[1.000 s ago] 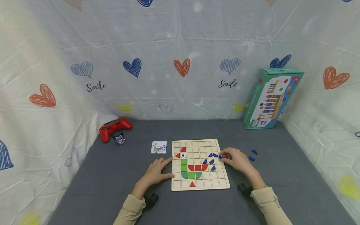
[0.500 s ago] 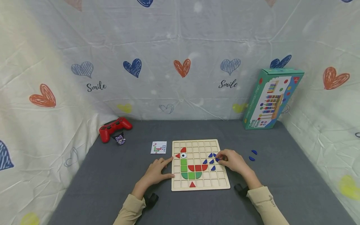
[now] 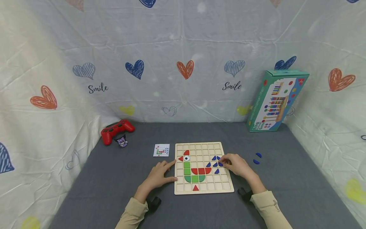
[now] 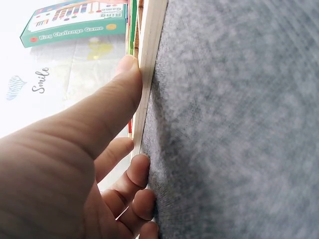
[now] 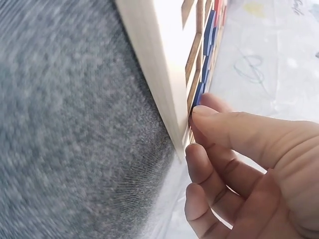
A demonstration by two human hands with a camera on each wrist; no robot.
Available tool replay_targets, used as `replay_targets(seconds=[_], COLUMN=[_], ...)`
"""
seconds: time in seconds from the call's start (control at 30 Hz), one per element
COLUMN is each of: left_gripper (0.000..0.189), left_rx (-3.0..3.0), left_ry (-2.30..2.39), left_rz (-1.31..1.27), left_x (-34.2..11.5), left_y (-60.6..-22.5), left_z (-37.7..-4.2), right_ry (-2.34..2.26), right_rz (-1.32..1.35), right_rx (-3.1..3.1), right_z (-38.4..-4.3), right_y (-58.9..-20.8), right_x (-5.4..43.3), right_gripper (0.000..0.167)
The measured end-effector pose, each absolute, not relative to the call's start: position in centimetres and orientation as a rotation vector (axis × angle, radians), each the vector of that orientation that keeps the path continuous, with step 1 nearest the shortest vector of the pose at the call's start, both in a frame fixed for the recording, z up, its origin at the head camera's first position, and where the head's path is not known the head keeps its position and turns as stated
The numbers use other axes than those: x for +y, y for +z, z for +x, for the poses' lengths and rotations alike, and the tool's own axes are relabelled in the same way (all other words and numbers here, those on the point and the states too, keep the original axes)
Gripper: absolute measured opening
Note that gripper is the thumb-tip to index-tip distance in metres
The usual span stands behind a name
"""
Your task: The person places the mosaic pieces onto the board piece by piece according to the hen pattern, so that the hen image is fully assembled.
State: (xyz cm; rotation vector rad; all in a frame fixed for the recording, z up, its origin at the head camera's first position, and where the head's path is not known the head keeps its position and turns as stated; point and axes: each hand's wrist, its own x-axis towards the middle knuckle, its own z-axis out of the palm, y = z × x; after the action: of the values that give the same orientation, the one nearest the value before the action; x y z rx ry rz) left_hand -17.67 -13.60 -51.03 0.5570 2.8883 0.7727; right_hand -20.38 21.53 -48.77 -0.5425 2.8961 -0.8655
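A pale wooden grid board [image 3: 206, 186] lies on the table, bearing flat coloured pieces in a bird-like figure. My left hand [image 3: 158, 174] rests at the board's left edge; its thumb [image 4: 117, 97] and forefinger touch the rim, the other fingers loosely bent. At the right side, my right hand [image 3: 237, 163] pinches a small blue piece [image 5: 198, 94] between thumb and forefinger, down at a grid cell. Several other blue pieces [image 3: 216, 171] sit in nearby cells. Red pieces [image 3: 201, 170], green pieces [image 3: 186, 171] and a white eye piece [image 3: 186, 158] fill other cells.
Two loose blue pieces [image 3: 256, 161] lie right of the board. A small pattern card [image 3: 161, 150] is at its upper left. Further back are a red game controller [image 3: 117, 130], a small purple-and-black figure [image 3: 122, 141] and a tall green game box [image 3: 277, 101].
My right hand has moved slightly left and nearer me with the blue piece, from the board's right edge down to a cell in the blue group. My left hand has not moved.
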Motion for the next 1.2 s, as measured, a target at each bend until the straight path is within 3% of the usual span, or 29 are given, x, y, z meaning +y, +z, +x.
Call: replay_targets(seconds=[0.6, 1.2], left_gripper=[0.077, 0.077], left_rx=[2.893, 2.899], left_ry=[0.765, 0.753], left_rz=[0.558, 0.562], left_x=[-13.6, -13.7], left_y=[-50.9, -51.2], left_z=[-17.7, -17.8], right_ry=[-0.834, -0.761], right_rz=[-0.572, -0.484], right_rx=[2.957, 3.049], right_z=[-20.2, -19.6], right_y=[-48.3, -48.3], right_x=[22.6, 26.9], right_gripper=[0.017, 0.018])
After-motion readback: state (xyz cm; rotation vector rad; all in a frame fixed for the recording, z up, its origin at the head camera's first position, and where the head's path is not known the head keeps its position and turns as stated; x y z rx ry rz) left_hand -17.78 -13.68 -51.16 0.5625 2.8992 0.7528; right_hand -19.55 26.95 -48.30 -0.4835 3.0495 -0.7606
